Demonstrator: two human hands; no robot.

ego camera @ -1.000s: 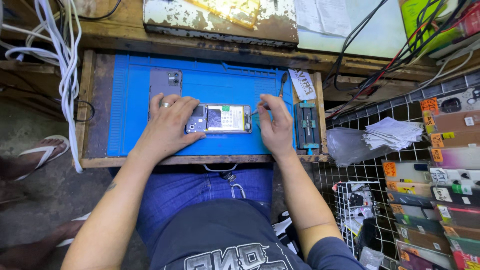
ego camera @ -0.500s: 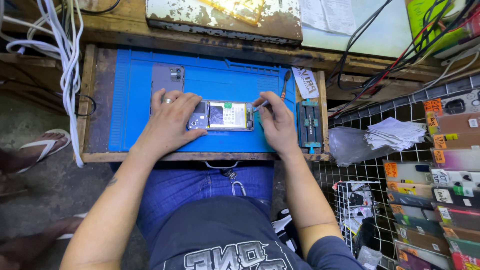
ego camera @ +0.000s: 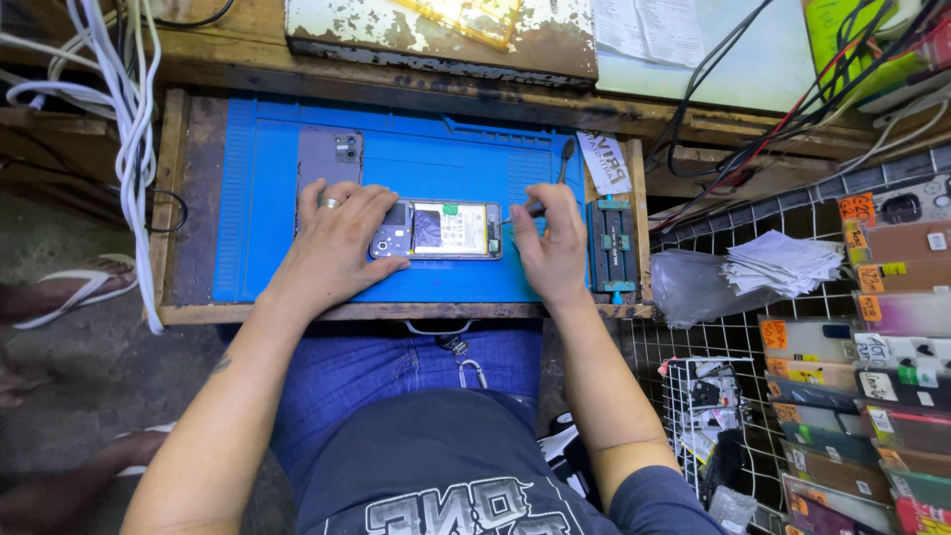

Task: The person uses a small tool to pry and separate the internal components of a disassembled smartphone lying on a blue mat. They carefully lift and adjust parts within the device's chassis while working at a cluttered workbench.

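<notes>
Sitting at a small wooden bench, the person leans over an opened phone (ego camera: 438, 230) that lies flat on a ribbed blue rubber mat (ego camera: 258, 198), its back off and its flat innards showing. Nearest, both forearms run up from the lap in blue jeans.

The left hand (ego camera: 337, 243) lies palm down, fingers spread and pressing on the phone's camera end, a ring on one finger. The right hand (ego camera: 551, 248) is curled, its thumb and forefinger pinching a thin metal tool (ego camera: 528, 210) whose tip meets the phone's other end, just ahead of the fingertips.

Beyond the left fingers, touching the mat, lies a smooth grey back cover (ego camera: 332, 159) with a camera cut-out. Just right of the right knuckles stands a small dark clamp (ego camera: 611, 243); above it, a slim rod (ego camera: 567, 159) leans on the mat's edge. Farther off, white cables (ego camera: 124, 129) hang at the left.

Since half a second ago, both hands hold the same grip, the tool tip barely shifted.
</notes>
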